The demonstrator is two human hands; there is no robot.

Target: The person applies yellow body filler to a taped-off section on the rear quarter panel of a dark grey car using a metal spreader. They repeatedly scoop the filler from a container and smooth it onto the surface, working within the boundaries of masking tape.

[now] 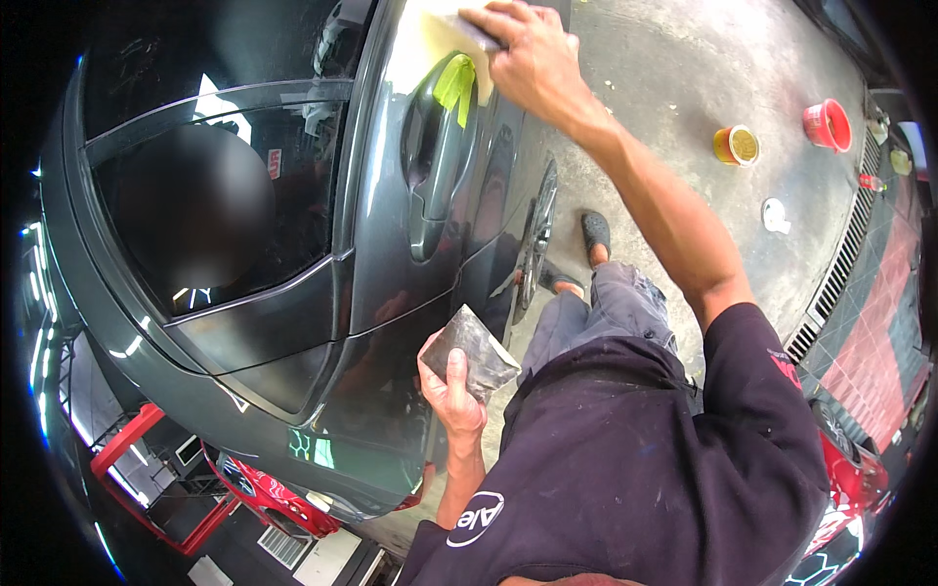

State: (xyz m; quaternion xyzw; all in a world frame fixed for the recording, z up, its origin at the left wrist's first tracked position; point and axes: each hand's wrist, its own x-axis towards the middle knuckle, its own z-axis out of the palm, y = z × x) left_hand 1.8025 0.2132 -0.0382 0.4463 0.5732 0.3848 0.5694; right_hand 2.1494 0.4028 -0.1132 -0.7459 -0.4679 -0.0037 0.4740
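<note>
At the top, my right hand is closed on a flat grey spreader, its edge against a pale yellow filler patch on the dark car door. Just below that patch is the door handle, with yellow-green tape stuck on its upper end. Lower down, my left hand grips a dark flat plate smeared with pale paste, thumb across its face. The plate is held apart from the door, in front of my body. Part of the spreader is hidden under my right fingers.
On the concrete floor to the right stand a yellow tin and a red tub, with a white roll-like object nearby. A drain grate runs beyond them. A red car and red frame are at lower left.
</note>
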